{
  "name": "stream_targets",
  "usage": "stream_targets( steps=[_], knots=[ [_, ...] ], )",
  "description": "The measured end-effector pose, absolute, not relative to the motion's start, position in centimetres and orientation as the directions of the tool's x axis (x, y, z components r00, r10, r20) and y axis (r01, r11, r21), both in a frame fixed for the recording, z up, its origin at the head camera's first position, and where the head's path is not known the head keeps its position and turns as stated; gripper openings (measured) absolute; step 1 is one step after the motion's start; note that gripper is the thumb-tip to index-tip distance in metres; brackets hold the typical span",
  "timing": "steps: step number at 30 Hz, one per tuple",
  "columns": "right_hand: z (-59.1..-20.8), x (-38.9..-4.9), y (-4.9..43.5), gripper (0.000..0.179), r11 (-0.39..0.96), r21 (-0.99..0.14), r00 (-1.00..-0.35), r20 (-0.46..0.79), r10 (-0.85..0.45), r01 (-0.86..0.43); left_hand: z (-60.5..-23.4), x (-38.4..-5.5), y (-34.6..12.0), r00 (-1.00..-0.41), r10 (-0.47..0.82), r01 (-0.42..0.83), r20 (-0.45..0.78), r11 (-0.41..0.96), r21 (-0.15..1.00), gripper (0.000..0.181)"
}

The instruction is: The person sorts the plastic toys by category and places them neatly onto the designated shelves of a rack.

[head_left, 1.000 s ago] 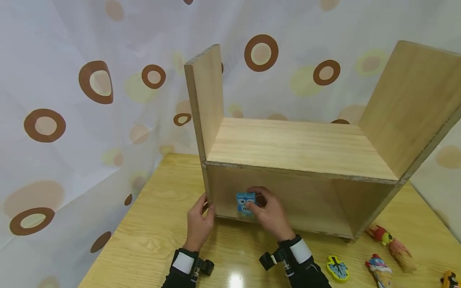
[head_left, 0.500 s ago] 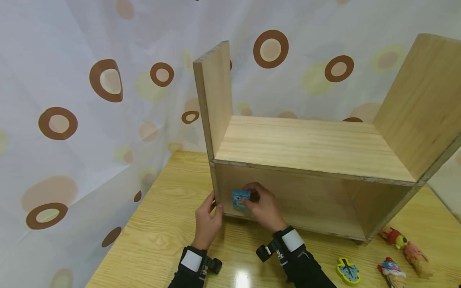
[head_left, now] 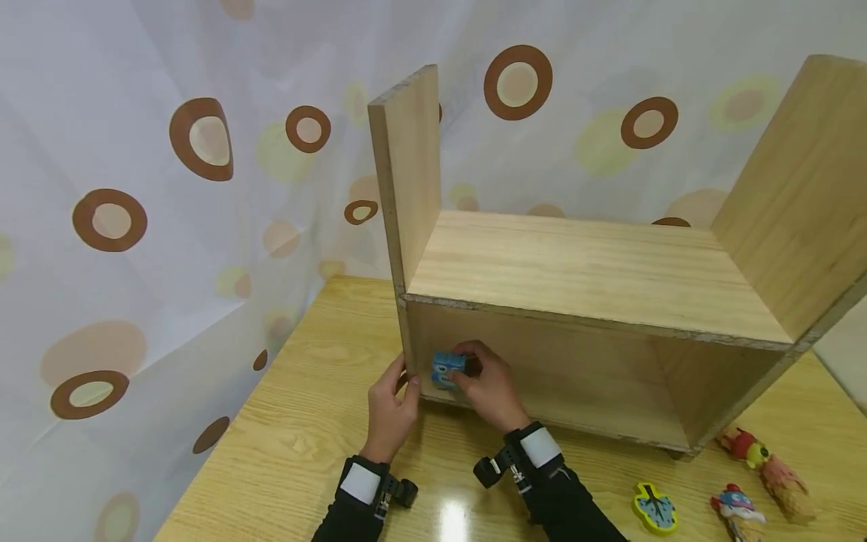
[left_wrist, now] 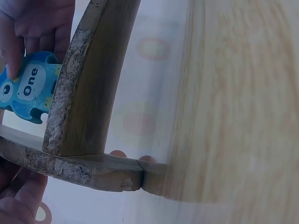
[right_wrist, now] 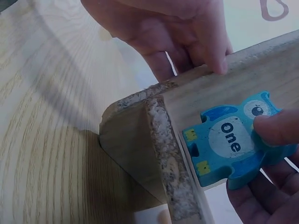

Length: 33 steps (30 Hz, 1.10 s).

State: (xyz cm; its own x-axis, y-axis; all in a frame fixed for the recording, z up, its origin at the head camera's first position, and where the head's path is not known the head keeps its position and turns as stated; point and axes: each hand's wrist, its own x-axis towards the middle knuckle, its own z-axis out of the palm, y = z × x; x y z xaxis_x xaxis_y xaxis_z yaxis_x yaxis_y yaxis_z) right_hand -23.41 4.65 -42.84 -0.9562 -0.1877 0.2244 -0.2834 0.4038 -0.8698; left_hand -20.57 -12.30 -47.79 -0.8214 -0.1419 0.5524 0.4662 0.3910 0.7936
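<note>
My right hand (head_left: 493, 388) pinches a small blue toy owl (right_wrist: 231, 140) between thumb and fingers. The owl's white belly reads "One" in the right wrist view. It stands inside the lower left part of a wooden shelf (head_left: 596, 278), its feet at the bottom board's front edge; contact there is hard to tell. My left hand (head_left: 393, 410) grips the front edge of the shelf's left side panel (right_wrist: 243, 74), thumb on the edge and fingers along the outer face. Part of the owl's head is covered by the right thumb.
Right of my right arm on the wooden table (head_left: 291, 429) lies a yellow-rimmed toy (head_left: 655, 509). Beyond it are an ice-cream-cone toy with a red cap (head_left: 738, 512) and a red-and-pink figure (head_left: 765, 463). A dotted cloth (head_left: 203, 301) hangs behind.
My right hand has carried the owl a little left, closer to the left side panel. The left hand keeps its hold. The whole view has shifted slightly.
</note>
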Motion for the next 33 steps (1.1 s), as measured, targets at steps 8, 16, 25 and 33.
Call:
stream_targets(
  steps=[8, 16, 25, 33],
  knots=[
    [-43.3, -23.3, 4.6, 0.03, 0.411, -0.864, -0.954, 0.231, -0.191, -0.292, -48.0, -20.3, -11.8, -0.815, -0.136, 0.483, 0.563, 0.377, 0.79, 0.049],
    [-43.4, -23.4, 4.7, 0.031, 0.378, -0.879, -0.953, 0.234, -0.192, -0.292, -47.8, -20.6, -11.8, -0.794, -0.13, 0.502, 0.594, 0.41, 0.761, 0.045],
    [-43.6, -23.4, 4.8, 0.04, 0.383, -0.879, -0.953, 0.209, -0.22, -0.282, -47.8, -20.8, -12.2, -0.794, -0.15, 0.481, 0.59, 0.439, 0.759, 0.042],
    [-43.6, -22.4, 7.1, 0.046, 0.396, -0.868, -0.951, 0.237, -0.196, -0.298, -47.6, -20.9, -12.0, -0.793, -0.164, 0.469, 0.587, 0.45, 0.76, 0.039]
  ],
)
